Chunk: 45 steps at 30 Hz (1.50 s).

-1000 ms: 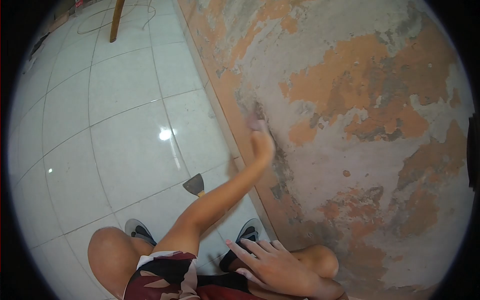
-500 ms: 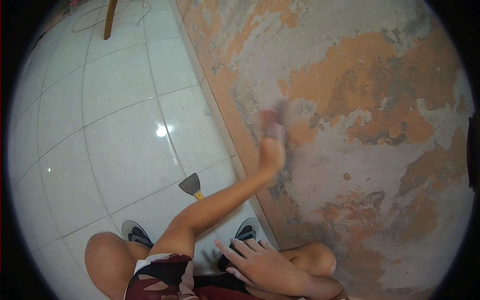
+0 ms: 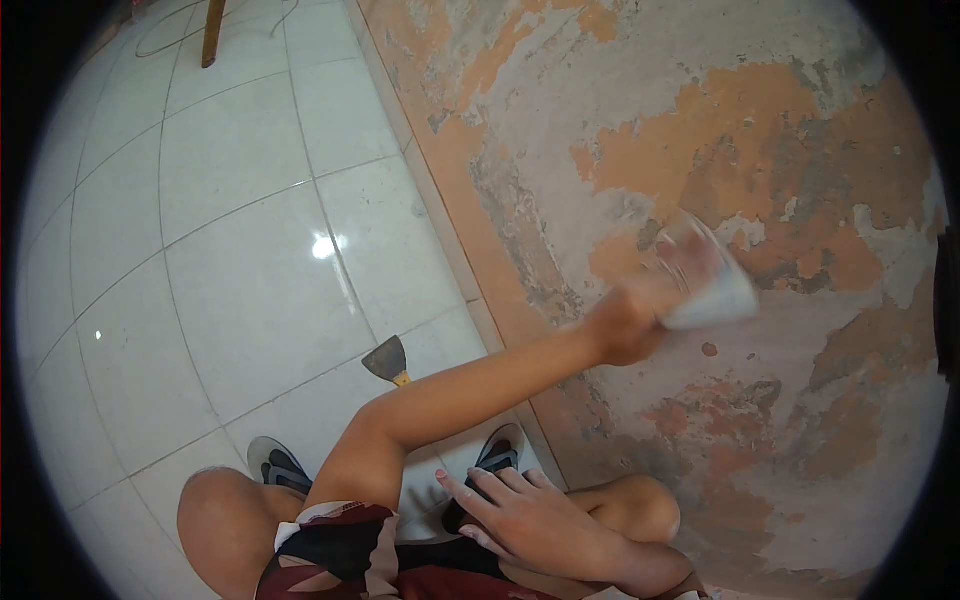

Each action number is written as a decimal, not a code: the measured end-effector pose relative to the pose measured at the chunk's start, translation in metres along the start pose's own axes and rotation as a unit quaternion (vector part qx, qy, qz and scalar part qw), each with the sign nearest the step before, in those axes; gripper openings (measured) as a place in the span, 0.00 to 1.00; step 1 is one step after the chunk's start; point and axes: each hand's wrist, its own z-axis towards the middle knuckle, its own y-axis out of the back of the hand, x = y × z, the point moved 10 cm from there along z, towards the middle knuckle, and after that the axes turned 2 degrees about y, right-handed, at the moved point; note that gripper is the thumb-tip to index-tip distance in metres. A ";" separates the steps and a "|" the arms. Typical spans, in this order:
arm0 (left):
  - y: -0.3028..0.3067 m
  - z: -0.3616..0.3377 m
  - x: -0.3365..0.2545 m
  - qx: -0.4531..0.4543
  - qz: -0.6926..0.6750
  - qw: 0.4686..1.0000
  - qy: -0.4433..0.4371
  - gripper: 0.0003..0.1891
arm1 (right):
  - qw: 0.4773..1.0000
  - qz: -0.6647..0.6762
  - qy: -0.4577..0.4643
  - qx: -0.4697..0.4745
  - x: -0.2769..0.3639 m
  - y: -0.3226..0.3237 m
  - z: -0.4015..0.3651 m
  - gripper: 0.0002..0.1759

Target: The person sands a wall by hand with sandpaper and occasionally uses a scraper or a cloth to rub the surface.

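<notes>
We see the left hand (image 3: 630, 318) pinching a pale, flexible sheet (image 3: 718, 298) by its near edge, out over the peeling wall (image 3: 640, 150); blur hides the exact finger placement, and we cannot tell whether the sheet is pressed to the plaster or just off it. With so much of it flaring beyond the fingers, we judge that it could fold back or tear if a corner caught on a raised paint edge, and knuckles could graze the rough surface if the hold slipped. Loose flakes and dust might also come away. The metal-bladed scraper (image 3: 383, 358) lies on the glossy tiles (image 3: 235, 320) below the left forearm, near the feet, so a careless step could kick it or land on its edge. The right hand (image 3: 535, 520) sits by the right knee, fingers loosely spread and holding nothing we can see, its fingertips dusted whitish. The wall is a patchwork of flat orange paint, smooth grey-pink plaster and dark, pitted scars; the scraper's blade is a dull, flared wedge narrowing to a yellow handle, partly hidden by the forearm.
</notes>
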 end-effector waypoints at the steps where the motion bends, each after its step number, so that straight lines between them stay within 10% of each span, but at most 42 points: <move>1: 0.002 -0.007 0.014 -0.001 -0.003 1.000 -0.001 0.19 | 1.000 -0.012 0.000 0.002 0.000 -0.003 0.002 0.38; 3: -0.006 -0.032 0.003 0.072 0.222 0.938 -0.257 0.24 | 0.999 -0.032 0.001 0.005 0.000 -0.006 0.006 0.38; 8: 0.080 -0.029 0.071 -0.207 0.097 0.967 0.112 0.20 | 0.999 -0.030 -0.026 0.015 -0.008 -0.002 0.007 0.37; 11: 0.086 -0.065 0.100 -0.362 -0.105 0.794 0.477 0.19 | 0.999 -0.032 -0.016 0.013 -0.001 -0.002 0.003 0.37; 12: 0.079 -0.071 0.098 -0.362 -0.100 0.793 0.479 0.19 | 1.000 -0.026 -0.012 0.013 0.002 -0.003 0.002 0.37; 14: 0.035 -0.013 0.037 -0.110 -0.009 0.984 0.140 0.30 | 0.999 -0.022 0.041 -0.018 0.016 0.003 0.001 0.37; 17: 0.002 -0.032 0.024 0.129 0.170 0.974 -0.077 0.32 | 0.999 -0.011 0.038 0.008 0.025 0.010 0.003 0.36; 21: 0.061 -0.066 0.074 -0.100 0.205 0.973 0.031 0.36 | 0.998 -0.026 0.051 -0.037 0.018 0.009 0.001 0.36; 24: 0.076 -0.083 0.106 -0.254 0.096 0.896 0.350 0.36 | 0.999 -0.017 0.028 -0.032 0.011 0.010 0.000 0.36; 28: 0.030 -0.036 0.036 -0.042 0.152 0.981 0.109 0.35 | 1.000 -0.010 -0.002 0.021 0.004 -0.001 0.000 0.37; 32: 0.070 -0.074 0.115 -0.073 0.200 0.968 0.131 0.32 | 0.999 -0.027 -0.011 0.018 0.002 -0.001 0.003 0.38; 34: 0.109 -0.137 0.171 -0.347 -0.061 0.768 0.535 0.29 | 0.999 -0.027 -0.012 0.021 0.001 0.001 0.001 0.38; 38: 0.082 -0.072 0.089 -0.251 0.164 0.912 0.282 0.28 | 1.000 -0.019 -0.006 0.016 -0.001 0.004 0.002 0.38; 40: 0.045 -0.046 0.050 -0.060 0.207 0.973 0.079 0.29 | 1.000 -0.007 -0.012 0.028 -0.004 0.000 0.006 0.38; 45: 0.105 -0.091 0.125 -0.323 0.039 0.882 0.341 0.32 | 0.999 -0.021 -0.022 0.038 -0.006 -0.003 0.008 0.37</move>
